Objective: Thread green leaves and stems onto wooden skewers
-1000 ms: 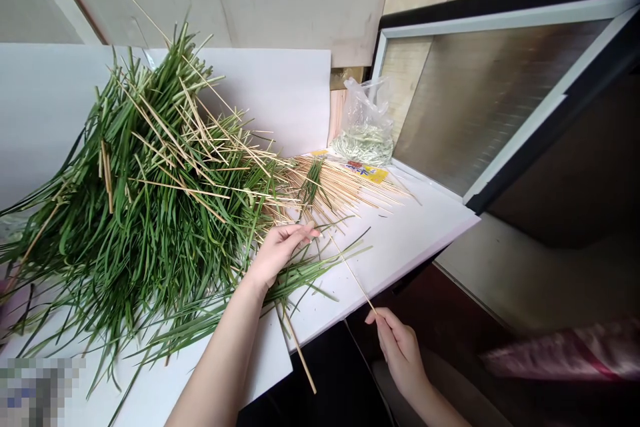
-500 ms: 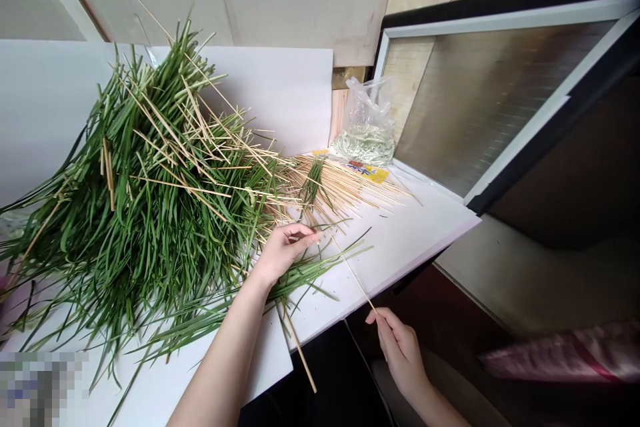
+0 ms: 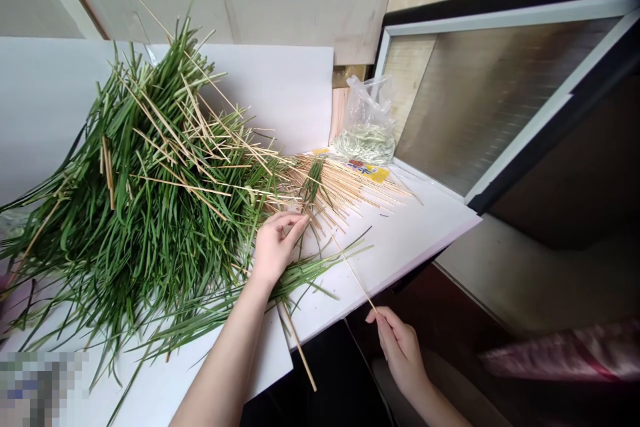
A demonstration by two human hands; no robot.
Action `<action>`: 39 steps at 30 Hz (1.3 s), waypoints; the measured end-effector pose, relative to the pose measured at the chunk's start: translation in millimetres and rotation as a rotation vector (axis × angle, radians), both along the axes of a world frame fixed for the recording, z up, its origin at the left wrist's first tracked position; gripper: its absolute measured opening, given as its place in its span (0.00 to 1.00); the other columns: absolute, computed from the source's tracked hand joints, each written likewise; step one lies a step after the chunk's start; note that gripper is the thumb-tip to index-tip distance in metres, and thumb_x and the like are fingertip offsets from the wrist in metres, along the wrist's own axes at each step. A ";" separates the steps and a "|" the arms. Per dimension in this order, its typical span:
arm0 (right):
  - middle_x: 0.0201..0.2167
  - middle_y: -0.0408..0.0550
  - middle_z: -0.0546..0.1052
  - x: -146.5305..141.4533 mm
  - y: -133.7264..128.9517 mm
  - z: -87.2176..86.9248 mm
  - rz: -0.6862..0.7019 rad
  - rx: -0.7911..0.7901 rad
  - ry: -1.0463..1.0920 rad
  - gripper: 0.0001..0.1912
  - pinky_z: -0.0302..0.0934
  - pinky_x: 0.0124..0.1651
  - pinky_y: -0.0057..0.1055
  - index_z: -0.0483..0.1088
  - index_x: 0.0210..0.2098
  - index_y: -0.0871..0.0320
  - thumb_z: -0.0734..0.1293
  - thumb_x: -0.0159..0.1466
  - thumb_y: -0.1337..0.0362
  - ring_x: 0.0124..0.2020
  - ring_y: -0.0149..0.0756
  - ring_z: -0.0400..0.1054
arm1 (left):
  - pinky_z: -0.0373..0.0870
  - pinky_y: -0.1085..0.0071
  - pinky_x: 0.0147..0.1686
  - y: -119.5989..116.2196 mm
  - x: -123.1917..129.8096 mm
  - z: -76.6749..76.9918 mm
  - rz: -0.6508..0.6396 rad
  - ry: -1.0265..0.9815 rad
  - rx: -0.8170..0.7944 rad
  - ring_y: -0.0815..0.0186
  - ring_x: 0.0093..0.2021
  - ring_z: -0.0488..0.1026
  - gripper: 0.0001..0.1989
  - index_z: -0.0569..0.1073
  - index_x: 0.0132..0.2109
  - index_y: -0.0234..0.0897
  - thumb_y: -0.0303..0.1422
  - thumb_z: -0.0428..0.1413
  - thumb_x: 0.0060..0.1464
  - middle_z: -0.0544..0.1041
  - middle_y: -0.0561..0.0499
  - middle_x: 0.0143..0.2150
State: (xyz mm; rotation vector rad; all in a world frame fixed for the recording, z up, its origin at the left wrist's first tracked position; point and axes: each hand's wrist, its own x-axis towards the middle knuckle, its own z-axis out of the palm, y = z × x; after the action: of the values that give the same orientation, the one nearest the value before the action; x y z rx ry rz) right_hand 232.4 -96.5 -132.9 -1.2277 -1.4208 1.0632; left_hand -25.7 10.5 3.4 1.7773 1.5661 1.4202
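Note:
A large heap of long green leaves lies on the white board, with many thin wooden sticks mixed through it. A fan of loose wooden skewers spreads from the heap's right side. My left hand sits at the point where the leaves meet the skewers, fingers curled against them; I cannot tell whether it grips anything. Below, off the board's front edge, my right hand pinches the lower end of a single thin wooden stick.
A clear plastic bag of pale shredded strips stands at the back, beside a yellow printed packet. One stick juts past the board's front edge. A white-and-black framed panel rises at right; a dark drop lies below the board.
My left hand has shifted up and turned, its fingers now curling over the skewer ends. My right hand and its stick stay in nearly the same place.

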 end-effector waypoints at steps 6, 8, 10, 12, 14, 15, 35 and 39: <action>0.16 0.34 0.50 1.3 -0.2 -0.9 0.006 -0.007 -0.046 0.23 0.41 0.20 0.27 0.72 0.35 0.55 0.57 0.74 0.47 0.17 0.29 0.45 | 0.63 0.71 0.32 -2.0 1.0 4.3 -0.008 -0.152 -0.119 0.67 0.28 0.69 0.23 0.78 0.26 0.36 0.50 0.57 0.60 0.75 0.52 0.25; 0.16 0.34 0.50 1.9 0.0 -2.1 0.010 -0.009 -0.051 0.22 0.41 0.20 0.27 0.71 0.36 0.55 0.57 0.74 0.47 0.17 0.29 0.45 | 0.61 0.71 0.30 -1.1 1.2 3.0 -0.017 -0.199 -0.127 0.68 0.26 0.67 0.21 0.78 0.27 0.35 0.49 0.61 0.55 0.75 0.53 0.25; 0.16 0.34 0.51 2.5 0.5 -3.6 0.019 -0.005 -0.053 0.22 0.41 0.20 0.27 0.71 0.36 0.55 0.56 0.74 0.47 0.17 0.29 0.46 | 0.60 0.72 0.28 0.1 1.2 1.3 -0.004 -0.238 -0.126 0.69 0.25 0.66 0.19 0.77 0.27 0.35 0.48 0.66 0.49 0.75 0.53 0.25; 0.16 0.34 0.51 3.1 1.1 -4.7 0.026 0.009 -0.058 0.23 0.41 0.19 0.27 0.71 0.36 0.55 0.56 0.74 0.47 0.16 0.29 0.46 | 0.60 0.72 0.27 0.9 1.2 0.0 0.007 -0.275 -0.122 0.70 0.24 0.65 0.19 0.76 0.27 0.35 0.47 0.69 0.45 0.75 0.53 0.24; 0.16 0.34 0.51 3.6 1.7 -4.8 0.033 0.015 -0.065 0.23 0.42 0.19 0.27 0.72 0.36 0.55 0.56 0.74 0.47 0.16 0.29 0.46 | 0.60 0.72 0.26 1.2 1.1 -0.1 0.003 -0.301 -0.121 0.69 0.24 0.66 0.19 0.76 0.27 0.35 0.47 0.70 0.42 0.75 0.53 0.24; 0.16 0.34 0.51 3.8 1.8 -4.6 0.038 0.012 -0.066 0.23 0.42 0.19 0.27 0.72 0.36 0.55 0.56 0.74 0.46 0.16 0.29 0.46 | 0.61 0.72 0.27 1.0 1.2 0.3 -0.003 -0.304 -0.123 0.69 0.24 0.66 0.19 0.77 0.27 0.35 0.47 0.70 0.42 0.75 0.52 0.24; 0.14 0.34 0.51 4.4 4.1 -12.5 0.022 0.039 -0.048 0.22 0.41 0.18 0.26 0.73 0.35 0.55 0.57 0.74 0.48 0.15 0.28 0.45 | 0.69 0.72 0.31 0.3 4.9 5.5 -0.203 -0.591 -0.310 0.68 0.29 0.74 0.25 0.85 0.40 0.32 0.52 0.64 0.51 0.84 0.42 0.37; 0.15 0.34 0.50 3.4 2.8 -9.0 0.024 0.033 -0.021 0.21 0.40 0.18 0.26 0.72 0.35 0.55 0.58 0.74 0.49 0.16 0.28 0.45 | 0.73 0.72 0.35 -0.8 6.8 4.7 -0.213 -0.628 -0.275 0.68 0.29 0.76 0.24 0.84 0.40 0.34 0.39 0.76 0.34 0.82 0.50 0.30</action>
State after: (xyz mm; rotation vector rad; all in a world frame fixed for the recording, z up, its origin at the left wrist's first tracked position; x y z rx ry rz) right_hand 235.8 -93.7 -141.9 -1.2043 -1.4671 1.0418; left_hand -19.0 9.7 8.1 1.1417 1.1333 1.3928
